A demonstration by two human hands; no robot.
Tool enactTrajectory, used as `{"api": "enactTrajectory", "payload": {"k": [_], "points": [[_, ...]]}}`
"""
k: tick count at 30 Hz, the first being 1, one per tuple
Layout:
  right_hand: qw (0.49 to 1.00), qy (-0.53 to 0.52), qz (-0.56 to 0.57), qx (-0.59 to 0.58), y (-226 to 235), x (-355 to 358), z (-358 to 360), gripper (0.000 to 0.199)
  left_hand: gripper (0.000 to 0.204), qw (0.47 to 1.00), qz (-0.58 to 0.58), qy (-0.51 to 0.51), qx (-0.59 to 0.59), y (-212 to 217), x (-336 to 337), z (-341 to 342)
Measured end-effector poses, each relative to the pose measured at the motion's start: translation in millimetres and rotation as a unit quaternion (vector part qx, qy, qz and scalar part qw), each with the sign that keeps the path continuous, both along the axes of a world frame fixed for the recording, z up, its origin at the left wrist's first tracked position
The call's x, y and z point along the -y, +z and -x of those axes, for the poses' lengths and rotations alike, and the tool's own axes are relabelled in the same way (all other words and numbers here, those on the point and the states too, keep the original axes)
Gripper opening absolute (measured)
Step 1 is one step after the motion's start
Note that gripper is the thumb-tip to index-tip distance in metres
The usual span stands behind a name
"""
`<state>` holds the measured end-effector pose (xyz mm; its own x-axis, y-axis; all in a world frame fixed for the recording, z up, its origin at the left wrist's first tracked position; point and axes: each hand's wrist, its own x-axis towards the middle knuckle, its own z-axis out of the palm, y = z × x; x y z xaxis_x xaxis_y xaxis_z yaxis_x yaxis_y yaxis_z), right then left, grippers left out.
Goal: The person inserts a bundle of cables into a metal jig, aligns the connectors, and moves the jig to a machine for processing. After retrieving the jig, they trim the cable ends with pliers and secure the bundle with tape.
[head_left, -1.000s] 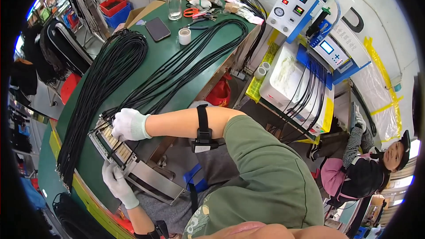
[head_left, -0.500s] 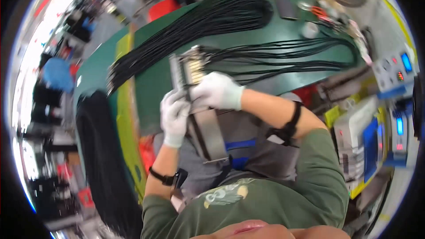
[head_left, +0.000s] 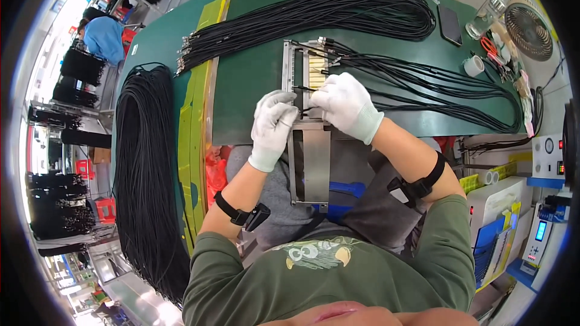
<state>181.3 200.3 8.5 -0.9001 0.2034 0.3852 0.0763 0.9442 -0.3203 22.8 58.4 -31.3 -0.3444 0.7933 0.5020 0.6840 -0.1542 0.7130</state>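
Observation:
A metal fixture (head_left: 316, 163) with two long rails reaches over the table's front edge above my lap. Pale yellow slots (head_left: 316, 72) line its far part, and ends of several black cables (head_left: 423, 75) lie at them, the loops stretching right across the table. My right hand (head_left: 347, 107), in a white glove, pinches a black cable over the fixture. My left hand (head_left: 272, 125), gloved too, curls at the left rail with fingertips closed close to a dark cable end. What those fingertips grip is hidden.
A thick bundle of black cables (head_left: 314, 15) lies along the table's (head_left: 248, 93) far side; another bundle (head_left: 145, 169) hangs at the left. A yellow strip (head_left: 192, 139) crosses the tabletop. At the right are a phone (head_left: 449, 24), tape roll (head_left: 474, 66), glass jar (head_left: 485, 15) and fan (head_left: 528, 31).
The whole view has turned and sharpened, so the fixture now stands straighter in it and further right. Both hands stay at the fixture, their fingertips slightly further apart than before.

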Motion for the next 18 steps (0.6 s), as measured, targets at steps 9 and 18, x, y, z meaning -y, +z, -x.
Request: {"api": "enactTrajectory", "payload": {"k": [9,18], "points": [[0.995,-0.059,0.051,0.055,-2,-21,-11,0.011,0.018,0.981,0.025,0.105,0.16,-8,6,12],[0.995,-0.059,0.041,0.075,-7,-25,-19,0.015,0.019,0.99,0.04,0.127,-0.038,-10,4,17]]}}
